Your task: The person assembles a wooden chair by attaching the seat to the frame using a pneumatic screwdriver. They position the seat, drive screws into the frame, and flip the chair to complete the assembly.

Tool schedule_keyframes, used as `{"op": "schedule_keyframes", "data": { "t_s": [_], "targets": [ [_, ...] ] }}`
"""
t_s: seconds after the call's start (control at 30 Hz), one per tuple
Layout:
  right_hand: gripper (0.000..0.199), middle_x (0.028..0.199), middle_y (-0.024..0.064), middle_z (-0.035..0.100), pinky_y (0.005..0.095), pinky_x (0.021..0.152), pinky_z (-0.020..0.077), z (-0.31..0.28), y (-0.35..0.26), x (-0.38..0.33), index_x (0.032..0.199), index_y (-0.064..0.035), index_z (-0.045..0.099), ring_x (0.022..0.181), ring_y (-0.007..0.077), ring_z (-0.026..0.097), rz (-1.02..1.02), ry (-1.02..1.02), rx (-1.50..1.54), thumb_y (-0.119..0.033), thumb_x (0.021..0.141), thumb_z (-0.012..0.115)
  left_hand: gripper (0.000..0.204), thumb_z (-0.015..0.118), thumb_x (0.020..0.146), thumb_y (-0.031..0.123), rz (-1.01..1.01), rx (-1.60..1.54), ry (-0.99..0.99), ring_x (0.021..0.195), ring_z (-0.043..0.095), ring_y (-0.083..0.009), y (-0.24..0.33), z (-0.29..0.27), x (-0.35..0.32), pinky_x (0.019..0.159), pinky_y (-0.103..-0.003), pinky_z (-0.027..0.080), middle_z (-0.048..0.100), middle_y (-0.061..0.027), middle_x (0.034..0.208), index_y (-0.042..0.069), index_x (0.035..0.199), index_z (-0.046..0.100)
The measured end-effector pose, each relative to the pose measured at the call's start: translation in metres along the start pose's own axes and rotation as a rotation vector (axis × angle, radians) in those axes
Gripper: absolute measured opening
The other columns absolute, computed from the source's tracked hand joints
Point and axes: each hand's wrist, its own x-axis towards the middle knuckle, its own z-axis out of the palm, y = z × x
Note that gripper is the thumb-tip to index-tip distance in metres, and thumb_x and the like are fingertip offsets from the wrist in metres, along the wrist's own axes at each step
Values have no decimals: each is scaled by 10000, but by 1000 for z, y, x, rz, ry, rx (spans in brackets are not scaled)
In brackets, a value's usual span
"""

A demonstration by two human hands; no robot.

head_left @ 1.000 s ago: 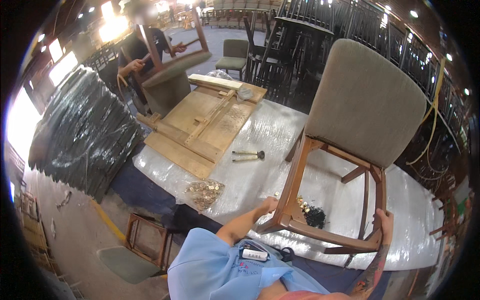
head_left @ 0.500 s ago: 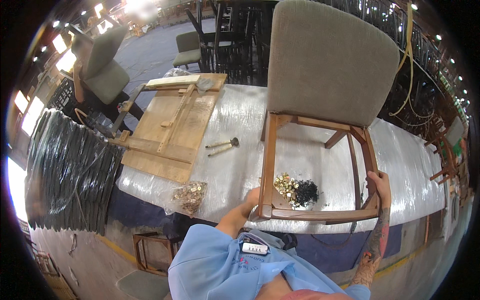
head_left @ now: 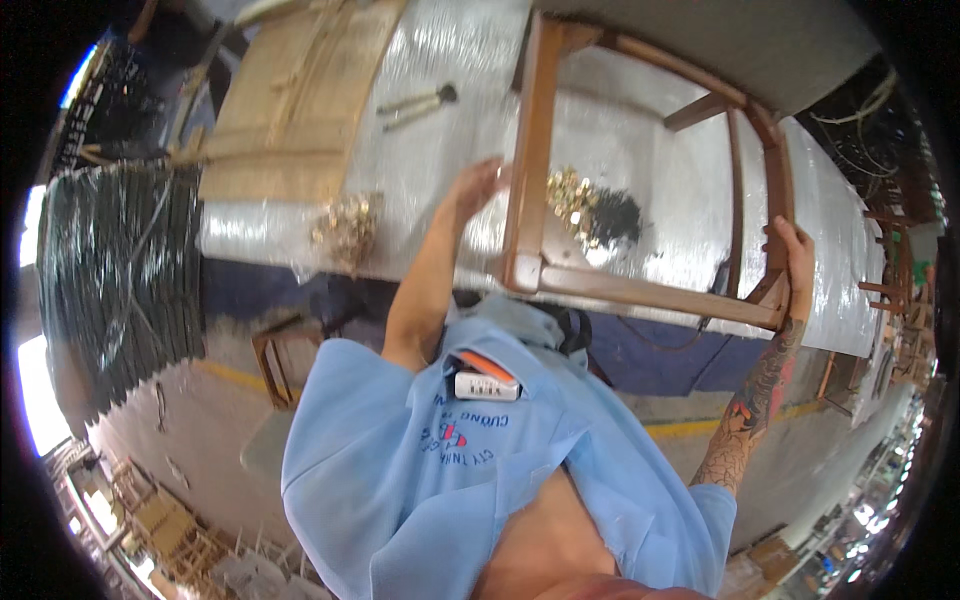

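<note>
A brown wooden chair frame [head_left: 640, 292] stands on a table wrapped in shiny plastic film [head_left: 420, 205]; its grey upholstered part [head_left: 800, 45] is cut off at the top right. My right hand [head_left: 793, 258] is wrapped round the frame's right wooden member. Just left of the left member, my left hand [head_left: 480, 188] hovers with its fingers stretched out and nothing visible in them. Whether its fingertips touch the wood I cannot tell. Through the frame I see a pile of brass-coloured fittings [head_left: 568, 195] and, beside it, a heap of small black pieces, perhaps screws [head_left: 613, 220].
A clear bag of brass-coloured fittings [head_left: 345, 232] lies near the table's front edge. Farther back are two thin light-handled tools [head_left: 420, 105] and a plywood panel with battens [head_left: 290, 100]. Film-wrapped dark stacked sheets [head_left: 120, 280] stand at the left; a small wooden frame [head_left: 275, 360] is below.
The view has tipped downward, so the chair sits higher in it. My left hand has come away from the left member's lower end and reaches farther forward. My right hand keeps its grip.
</note>
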Motion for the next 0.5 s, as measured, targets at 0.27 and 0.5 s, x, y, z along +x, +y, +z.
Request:
{"op": "schedule_keyframes", "data": {
  "t_s": [0.27, 0.5],
  "targets": [
    [501, 929, 102, 693, 281, 654, 502, 5, 3, 21, 1078, 41, 658, 735, 163, 647, 4, -56, 3, -429, 906, 673, 562, 445, 1029, 435, 94, -57, 83, 1223, 549, -255, 73, 53, -73, 1046, -371, 462, 546, -180, 1337, -31, 1343, 453],
    [498, 919, 118, 694, 295, 635, 507, 2, -3, 24, 1072, 50, 657, 706, 177, 646, 22, -82, -29, -419, 905, 673, 425, 522, 955, 390, 53, -179, 458, 985, 635, -233, 36, -4, -40, 905, -411, 500, 676, -115, 1075, 19, 1132, 631]
  ]
}}
